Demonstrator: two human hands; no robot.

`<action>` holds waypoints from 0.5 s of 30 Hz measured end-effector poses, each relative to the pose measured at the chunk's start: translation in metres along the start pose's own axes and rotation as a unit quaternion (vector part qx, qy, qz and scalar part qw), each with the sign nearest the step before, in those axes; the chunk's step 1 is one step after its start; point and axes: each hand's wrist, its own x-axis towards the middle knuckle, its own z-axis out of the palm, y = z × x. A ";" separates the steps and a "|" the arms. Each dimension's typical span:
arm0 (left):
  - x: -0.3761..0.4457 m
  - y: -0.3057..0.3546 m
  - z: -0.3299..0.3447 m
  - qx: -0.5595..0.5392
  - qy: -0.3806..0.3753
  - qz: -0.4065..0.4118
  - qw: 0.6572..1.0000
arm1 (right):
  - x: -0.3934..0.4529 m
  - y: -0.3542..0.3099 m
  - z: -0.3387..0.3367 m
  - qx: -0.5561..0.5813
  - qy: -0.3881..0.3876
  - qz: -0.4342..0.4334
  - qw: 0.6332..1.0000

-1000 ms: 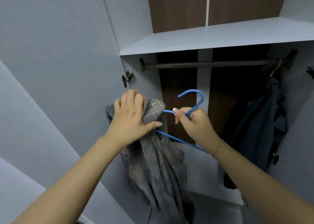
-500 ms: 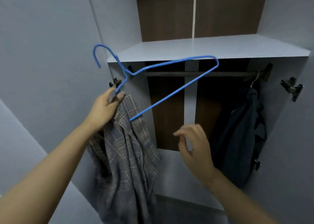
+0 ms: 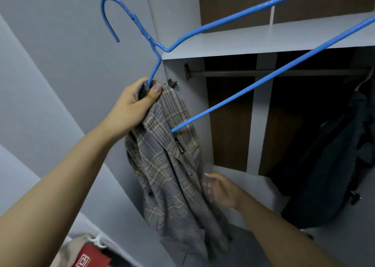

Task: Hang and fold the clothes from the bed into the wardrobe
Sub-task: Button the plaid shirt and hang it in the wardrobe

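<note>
Two hands are up by the open wardrobe (image 3: 223,41). One, the left hand (image 3: 133,106), has its fingers (image 3: 155,93) curled tight round the top of a soft checked shirt (image 3: 168,165) and the thin blue wire hanger (image 3: 233,25) together. One hanger end is poked into the shirt — the hook points up by the grey door. Lower down, the right hand (image 3: 220,189) touches the shirt's edge with loose, straight fingers. Behind is the rail (image 3: 274,72) under a flat white shelf, with bare room along it — a dark coat (image 3: 328,165) hangs far right.
</note>
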 end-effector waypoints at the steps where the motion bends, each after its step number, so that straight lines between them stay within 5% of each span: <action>1: -0.003 -0.002 -0.007 0.001 0.003 -0.008 1.000 | 0.001 0.003 -0.005 -0.009 0.010 -0.005 1.000; 5: -0.019 -0.019 -0.026 0.040 -0.062 -0.030 0.997 | -0.008 -0.031 -0.020 -0.096 0.185 -0.114 0.971; 8: -0.035 -0.040 -0.025 0.135 -0.175 -0.044 0.974 | -0.041 -0.096 -0.036 -0.247 0.288 -0.229 0.897; 11: -0.046 -0.060 -0.012 0.217 -0.257 -0.028 0.941 | -0.086 -0.160 -0.039 -0.356 0.279 -0.298 0.841; 15: -0.038 -0.065 0.004 0.256 -0.248 0.048 0.933 | -0.127 -0.205 -0.033 -0.455 0.286 -0.296 0.790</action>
